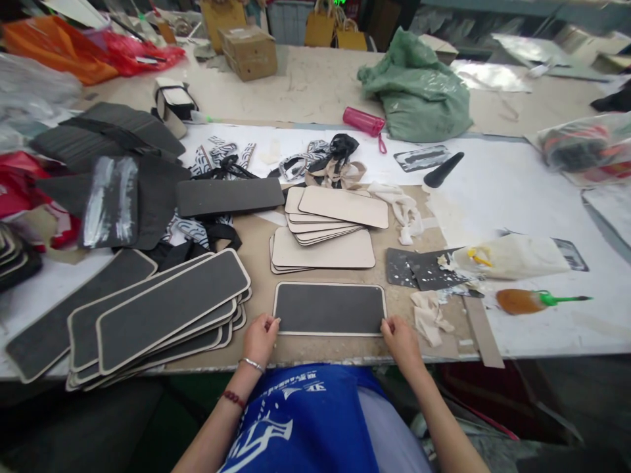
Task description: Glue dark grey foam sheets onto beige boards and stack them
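Note:
A dark grey panel with a cream border lies flat in front of me at the table's near edge. My left hand pinches its lower left corner, and my right hand pinches its lower right side. Just beyond the panel is a small stack of cream panels with rounded corners. Another fanned stack of cream panels sits behind that one. To my left, a pile of longer dark panels with cream borders spreads at an angle.
On the right lie a glue bottle with a green nozzle, a glue-smeared dark piece and crumpled cream cloth. Farther back are a green plastic bag, a pink bottle, a cardboard box and patterned straps.

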Available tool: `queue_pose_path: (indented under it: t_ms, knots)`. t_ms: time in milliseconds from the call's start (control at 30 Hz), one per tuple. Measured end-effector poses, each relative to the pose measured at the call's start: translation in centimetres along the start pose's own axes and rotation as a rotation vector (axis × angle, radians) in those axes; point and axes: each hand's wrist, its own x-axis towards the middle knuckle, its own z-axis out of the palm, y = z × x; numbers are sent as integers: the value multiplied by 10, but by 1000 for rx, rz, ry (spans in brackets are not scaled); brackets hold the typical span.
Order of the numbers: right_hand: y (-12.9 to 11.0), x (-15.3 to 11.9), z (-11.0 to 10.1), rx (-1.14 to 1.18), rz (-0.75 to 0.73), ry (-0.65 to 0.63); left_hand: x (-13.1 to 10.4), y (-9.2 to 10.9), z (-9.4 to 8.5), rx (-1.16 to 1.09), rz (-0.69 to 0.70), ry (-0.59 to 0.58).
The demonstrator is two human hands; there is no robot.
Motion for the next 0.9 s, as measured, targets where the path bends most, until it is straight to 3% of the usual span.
queue_pose_path:
  t_ms: [433, 800, 900]
  knots:
    - [-4, 0, -3, -80, -17, -28, 0, -4, 3, -37, 23, 20]
    - [1, 4, 3, -136, -28, -43, -2, -5, 7, -50, 0, 94]
    - [2, 5, 5, -156, -35, -38, -7, -11, 3, -33, 40, 177]
